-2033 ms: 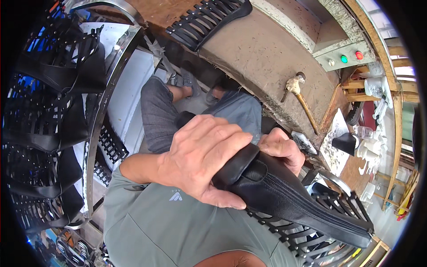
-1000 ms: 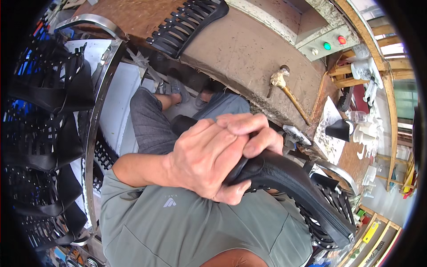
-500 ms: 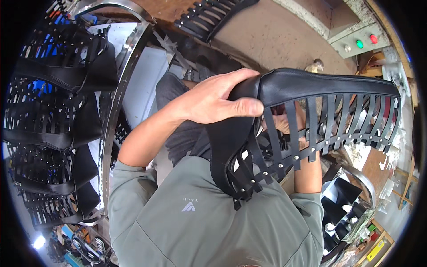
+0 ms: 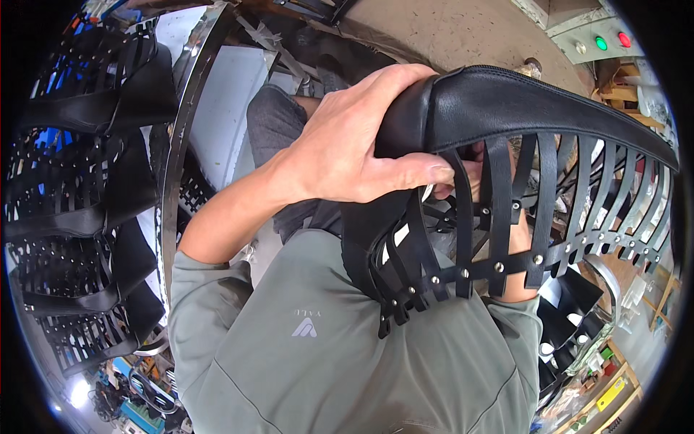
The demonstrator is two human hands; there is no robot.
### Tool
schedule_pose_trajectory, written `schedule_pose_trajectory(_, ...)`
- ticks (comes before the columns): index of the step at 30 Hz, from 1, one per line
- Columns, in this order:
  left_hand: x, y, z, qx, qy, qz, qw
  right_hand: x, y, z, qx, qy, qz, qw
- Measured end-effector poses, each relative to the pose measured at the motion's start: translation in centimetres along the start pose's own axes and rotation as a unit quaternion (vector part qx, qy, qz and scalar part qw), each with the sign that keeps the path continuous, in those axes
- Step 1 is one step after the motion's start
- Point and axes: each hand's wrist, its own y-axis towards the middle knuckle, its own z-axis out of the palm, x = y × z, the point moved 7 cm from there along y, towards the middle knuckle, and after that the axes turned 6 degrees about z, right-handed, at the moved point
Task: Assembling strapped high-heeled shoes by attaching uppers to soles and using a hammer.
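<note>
One black strapped piece point(image 4: 535, 101) is held in front of the chest, pinched at its closed end between the left hand's point(image 4: 343, 148) thumb and fingers; whether the right hand's point(image 4: 466, 181) fingers, half hidden behind the straps, are closed cannot be told. At least three similar black pieces point(image 4: 141, 87) are held in the metal-edged rack point(image 4: 202, 47) at left, and black parts point(image 4: 575, 293) with at least three white rounds point(image 4: 546, 349) in the metal-handled carrier point(image 4: 605, 278) at right.

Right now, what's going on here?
A person is holding up a black strappy leather piece with a zip and studs. The left hand clasps one end, thumb on the near side. The right hand is behind the straps, partly hidden, so its grip is unclear. Similar black pieces are stacked at the left.
</note>
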Motion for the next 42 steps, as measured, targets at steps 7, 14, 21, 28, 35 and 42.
schedule_pose_trajectory(7, 1.1, -0.5, 1.0, -0.034, 0.055, -0.158, 0.985, 2.4, -0.6, 0.4, -0.031, 0.014, -0.023, 0.999)
schedule_pose_trajectory(14, 0.8, -1.1, 1.6, -0.075, 0.103, -0.144, 0.981, 3.7, 0.7, -0.4, 0.051, -0.379, -0.124, 0.916)
schedule_pose_trajectory(21, 1.0, -1.4, 0.5, -0.135, 0.037, -0.170, 0.975, 1.3, 4.4, -2.3, 0.038, -0.201, -0.038, 0.978)
schedule_pose_trajectory(28, 7.5, -1.2, 1.1, -0.177, -0.378, -0.082, 0.905, 2.4, 4.5, -2.4, 0.067, 0.054, -0.149, 0.985)
schedule_pose_trajectory(35, 8.1, -3.1, 0.9, -0.200, -0.534, 0.018, 0.821, 1.9, 3.7, 3.1, 0.090, -0.248, -0.195, 0.945)
schedule_pose_trajectory(42, 3.3, -5.0, -1.7, -0.238, -0.373, 0.053, 0.895, 7.8, -0.1, 8.0, 0.076, -0.287, -0.239, 0.924)
